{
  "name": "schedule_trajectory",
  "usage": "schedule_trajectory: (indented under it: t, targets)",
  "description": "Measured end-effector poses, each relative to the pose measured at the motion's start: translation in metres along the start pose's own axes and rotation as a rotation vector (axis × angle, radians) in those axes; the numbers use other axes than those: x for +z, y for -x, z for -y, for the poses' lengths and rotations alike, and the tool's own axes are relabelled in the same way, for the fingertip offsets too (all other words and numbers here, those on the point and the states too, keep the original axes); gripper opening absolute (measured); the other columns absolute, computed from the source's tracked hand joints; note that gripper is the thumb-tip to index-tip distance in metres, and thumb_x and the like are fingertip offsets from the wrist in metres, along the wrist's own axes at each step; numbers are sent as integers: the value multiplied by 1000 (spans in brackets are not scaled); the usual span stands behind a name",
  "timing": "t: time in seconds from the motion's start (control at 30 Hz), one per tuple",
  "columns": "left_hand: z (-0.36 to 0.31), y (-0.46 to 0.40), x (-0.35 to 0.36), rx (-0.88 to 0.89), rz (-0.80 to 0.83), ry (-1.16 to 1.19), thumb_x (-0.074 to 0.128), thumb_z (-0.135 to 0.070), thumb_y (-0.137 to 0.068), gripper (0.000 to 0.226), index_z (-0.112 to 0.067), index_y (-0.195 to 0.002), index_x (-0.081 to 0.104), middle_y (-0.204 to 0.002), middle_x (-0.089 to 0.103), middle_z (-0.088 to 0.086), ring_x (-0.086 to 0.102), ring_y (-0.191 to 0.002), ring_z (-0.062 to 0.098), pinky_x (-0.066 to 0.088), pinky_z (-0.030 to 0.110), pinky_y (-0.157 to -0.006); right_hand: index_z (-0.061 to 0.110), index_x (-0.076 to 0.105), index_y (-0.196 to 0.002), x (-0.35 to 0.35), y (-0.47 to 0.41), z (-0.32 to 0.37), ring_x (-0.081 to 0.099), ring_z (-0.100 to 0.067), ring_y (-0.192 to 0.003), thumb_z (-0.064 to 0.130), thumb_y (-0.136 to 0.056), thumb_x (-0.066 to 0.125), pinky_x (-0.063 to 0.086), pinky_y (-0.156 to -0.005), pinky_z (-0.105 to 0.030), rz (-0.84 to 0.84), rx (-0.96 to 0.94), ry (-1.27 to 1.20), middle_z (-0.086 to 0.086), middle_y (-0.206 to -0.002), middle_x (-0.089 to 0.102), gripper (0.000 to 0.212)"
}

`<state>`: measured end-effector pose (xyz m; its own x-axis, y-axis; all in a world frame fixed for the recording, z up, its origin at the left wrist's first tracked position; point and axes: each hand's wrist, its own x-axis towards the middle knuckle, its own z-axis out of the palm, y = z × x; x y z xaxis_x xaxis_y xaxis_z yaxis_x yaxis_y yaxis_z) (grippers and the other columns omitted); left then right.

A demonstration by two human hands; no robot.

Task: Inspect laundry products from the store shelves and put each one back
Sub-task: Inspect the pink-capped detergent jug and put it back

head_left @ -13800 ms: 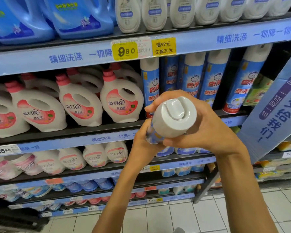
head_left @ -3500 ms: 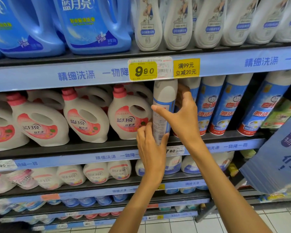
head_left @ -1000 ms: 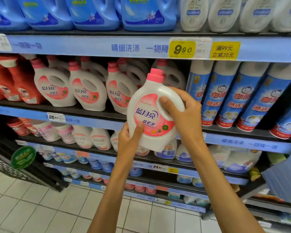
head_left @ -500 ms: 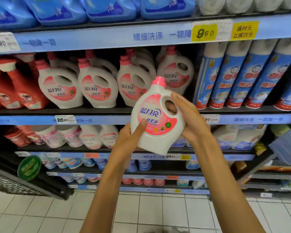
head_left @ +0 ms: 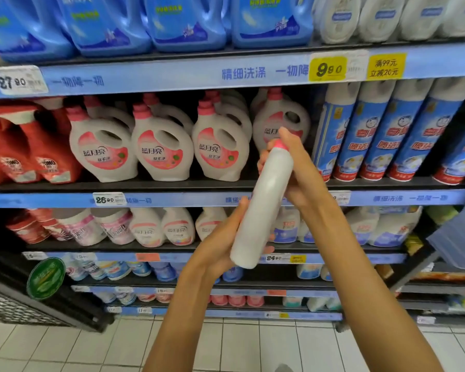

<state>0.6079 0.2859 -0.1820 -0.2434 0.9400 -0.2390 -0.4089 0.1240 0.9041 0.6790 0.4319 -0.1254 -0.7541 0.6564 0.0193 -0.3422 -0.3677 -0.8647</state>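
Hands, left (head_left: 220, 245) and right (head_left: 301, 173), hold white pink-capped bottle (head_left: 261, 208) edge-on.

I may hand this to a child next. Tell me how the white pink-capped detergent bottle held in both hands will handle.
The white pink-capped detergent bottle looks like rigid moulded plastic, so probably stiff. Its smooth sides could be slippery. The left hand supports its base while the right hand holds it near the cap, suggesting noticeable weight.

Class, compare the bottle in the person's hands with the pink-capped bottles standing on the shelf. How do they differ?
The held bottle is tilted, edge-on, its label hidden; the shelf bottles stand upright, labels facing out. The left hand and right hand carry one; the shelf bears the others. Both are white with pink caps.
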Motion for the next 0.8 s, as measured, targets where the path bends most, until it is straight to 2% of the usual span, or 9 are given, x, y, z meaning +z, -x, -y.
schedule_trajectory:
  t: [0.07, 0.13, 0.23, 0.33, 0.4, 0.5, 0.6, 0.73, 0.8]
  targets:
    - [-3, 0, 3, 86, -9, 26, 26, -39, -104, 35, -31, -128, 50, -122, 67, -8, 65, -107, 5, 55, 23, -86, 20, 60, -66, -5, 1, 2, 55, -13, -64, 45, -87, 62, 43, -65, -28, -120, -79, 204, 3, -61, 57, 33]
    - [-6, 2, 2, 150, 2, 62, 28, -51, -98, 51, -27, -139, 44, -137, 56, -1, 53, -126, 14, 44, 33, -105, 18, 61, -70, -7, 1, 6, 59, -6, -54, 45, -88, 61, 47, -53, -19, -258, -98, 328, 7, -55, 59, 34]
    - [-8, 4, -1, 152, 29, -38, 53, -51, -84, 52, -24, -128, 54, -127, 64, -4, 58, -121, 14, 50, 28, -95, 12, 63, -85, -6, 0, 12, 57, -3, -46, 52, -88, 59, 46, -45, -15, -307, -57, 371, 0, -61, 57, 40]
    - [-11, -1, -1, 206, -50, -86, 73, -40, -77, 45, -23, -117, 63, -120, 68, 2, 63, -115, 19, 54, 29, -89, 9, 64, -90, -7, 0, 18, 62, -9, -57, 51, -88, 59, 53, -54, -22, -214, -23, 385, -8, -73, 62, 42]
    - [-11, -4, -5, 215, -55, 75, 78, -41, -73, 54, -20, -121, 64, -126, 65, 8, 59, -119, 25, 50, 43, -98, 1, 62, -103, -11, 1, 19, 66, -14, -68, 41, -89, 61, 57, -63, -29, -82, -31, 365, -10, -81, 66, 42]
    - [-11, -6, -6, 216, 89, 340, 75, -39, -76, 60, -16, -129, 59, -137, 55, 13, 49, -129, 31, 37, 52, -107, 15, 61, -109, -14, 4, 16, 70, -15, -76, 34, -84, 63, 57, -66, -30, 101, -11, 204, -2, -82, 73, 32]
    - [-11, -7, -8, 175, 102, 351, 76, -44, -74, 50, -21, -118, 68, -129, 63, 8, 59, -120, 23, 53, 41, -92, 11, 59, -115, -12, 4, 16, 68, -19, -80, 29, -82, 58, 58, -76, -35, 150, -10, 10, -7, -86, 71, 37]
    - [-16, -12, -9, 212, -251, -91, 58, -63, -78, 49, -25, -105, 73, -108, 74, 0, 69, -102, 16, 58, 26, -69, 8, 63, -111, -7, 7, 22, 69, -21, -81, 25, -88, 57, 58, -76, -38, 99, -123, 140, -9, -88, 71, 29]
    - [-13, -17, -2, 239, -307, -91, 50, -61, -80, 46, -28, -103, 71, -104, 74, -4, 70, -98, 10, 57, 21, -67, 14, 64, -108, -5, 6, 22, 69, -19, -82, 25, -93, 56, 58, -77, -36, 59, -188, 231, -6, -91, 73, 21]
